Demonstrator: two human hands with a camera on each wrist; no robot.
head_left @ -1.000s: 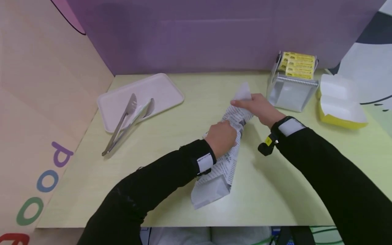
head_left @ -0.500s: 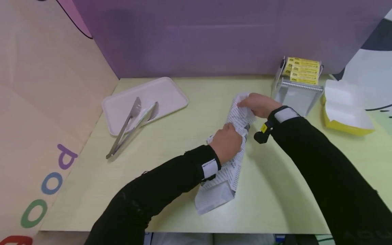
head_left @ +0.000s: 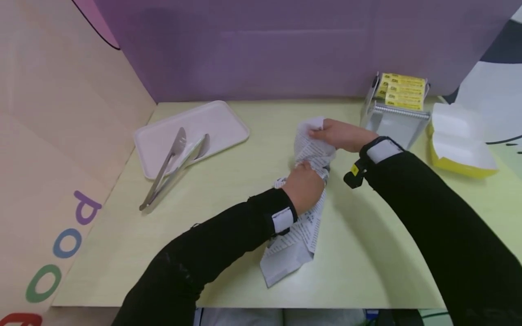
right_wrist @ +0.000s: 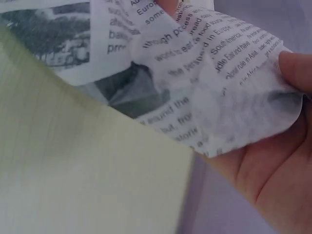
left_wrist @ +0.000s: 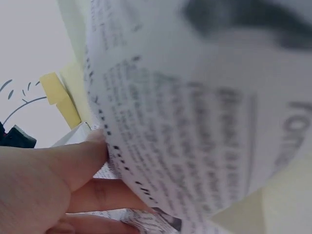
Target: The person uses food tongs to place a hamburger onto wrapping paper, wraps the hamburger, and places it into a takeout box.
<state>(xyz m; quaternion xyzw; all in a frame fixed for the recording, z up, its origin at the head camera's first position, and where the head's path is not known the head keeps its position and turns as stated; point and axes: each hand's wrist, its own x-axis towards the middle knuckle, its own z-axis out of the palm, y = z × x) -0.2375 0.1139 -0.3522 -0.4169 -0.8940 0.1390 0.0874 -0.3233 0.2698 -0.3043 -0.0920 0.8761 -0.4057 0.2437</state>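
A sheet of newsprint-style wrapping paper, folded into a long narrow packet, slants across the middle of the table. My left hand grips it around its middle; in the left wrist view the thumb and fingers pinch the printed paper. At the far end my right hand holds the loose top of the paper, thumb over it and palm beneath in the right wrist view. The near end lies folded flat toward the table's front edge. What the packet contains is hidden.
A pale tray stands at the back left, with metal tongs resting across its rim. At the back right are a metal holder with yellow packets and an opened yellow-and-white takeaway box. A purple panel borders the table's back.
My right hand has drawn the paper's far end over to the left, bending and twisting it. My left hand keeps its grip on the middle, shifted slightly right.
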